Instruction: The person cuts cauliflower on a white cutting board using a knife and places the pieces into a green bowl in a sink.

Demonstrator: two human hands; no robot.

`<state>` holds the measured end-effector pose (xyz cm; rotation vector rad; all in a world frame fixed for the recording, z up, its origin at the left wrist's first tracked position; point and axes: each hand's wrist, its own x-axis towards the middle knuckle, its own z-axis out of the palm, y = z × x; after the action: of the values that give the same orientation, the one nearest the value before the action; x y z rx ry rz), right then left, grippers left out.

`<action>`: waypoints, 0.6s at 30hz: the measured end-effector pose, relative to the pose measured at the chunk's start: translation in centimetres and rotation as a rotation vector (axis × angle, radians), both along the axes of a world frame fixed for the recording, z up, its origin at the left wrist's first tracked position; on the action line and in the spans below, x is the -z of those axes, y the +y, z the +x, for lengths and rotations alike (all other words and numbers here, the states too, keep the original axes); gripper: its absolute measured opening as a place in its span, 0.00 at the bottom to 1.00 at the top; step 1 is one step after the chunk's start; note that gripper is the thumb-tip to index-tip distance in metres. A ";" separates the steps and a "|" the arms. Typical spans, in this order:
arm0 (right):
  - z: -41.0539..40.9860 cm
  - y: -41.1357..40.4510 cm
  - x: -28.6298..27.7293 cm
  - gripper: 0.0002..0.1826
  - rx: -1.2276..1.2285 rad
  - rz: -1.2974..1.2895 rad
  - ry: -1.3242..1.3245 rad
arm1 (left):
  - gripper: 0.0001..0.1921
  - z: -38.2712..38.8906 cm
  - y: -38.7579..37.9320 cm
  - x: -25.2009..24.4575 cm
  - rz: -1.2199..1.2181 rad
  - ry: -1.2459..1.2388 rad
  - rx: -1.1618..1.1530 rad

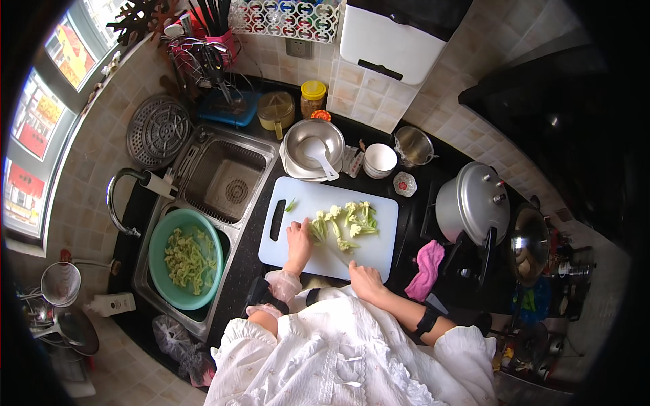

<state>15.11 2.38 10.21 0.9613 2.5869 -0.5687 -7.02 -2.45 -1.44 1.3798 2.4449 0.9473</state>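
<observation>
A pale cutting board (284, 254) lies on the dark counter in front of me. My left hand (300, 241) rests on its left half, fingers pressing the stem end of a cauliflower piece (318, 228). From the lower right, my right hand (365, 280) grips a kitchen knife (336, 255), its blade angled toward the stems beside my left fingers. The knife's handle is mostly hidden in my hand. Several cut cauliflower florets (361, 218) with green stems are spread over the board's middle and right. One small green scrap (290, 205) lies apart near the board's handle slot.
Left, a green basin (220, 254) holding cauliflower sits in the sink (249, 203). Behind the board stand a steel bowl (299, 152) with a white rice paddle (319, 155) and stacked white bowls (380, 161). A pink cloth (425, 269) and a pressure cooker (467, 203) are to the right.
</observation>
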 end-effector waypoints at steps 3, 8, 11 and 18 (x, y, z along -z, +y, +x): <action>-1.1 -0.5 1.5 0.12 0.047 -0.056 0.021 | 0.26 0.0 -0.1 0.0 0.023 0.006 0.003; -1.4 -0.2 2.7 0.14 0.162 -0.146 0.128 | 0.30 0.3 -0.2 -0.6 0.093 -0.010 -0.038; -0.2 0.7 2.0 0.17 0.208 -0.188 0.174 | 0.31 0.1 -0.4 -1.4 0.178 -0.088 0.031; 2.5 0.9 -0.7 0.15 0.148 -0.112 0.159 | 0.31 -0.1 -0.2 -2.9 0.277 -0.224 0.113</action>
<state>17.59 3.27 10.93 1.1179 2.6020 -0.8517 -7.16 -2.69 1.47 1.3885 2.1105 1.3708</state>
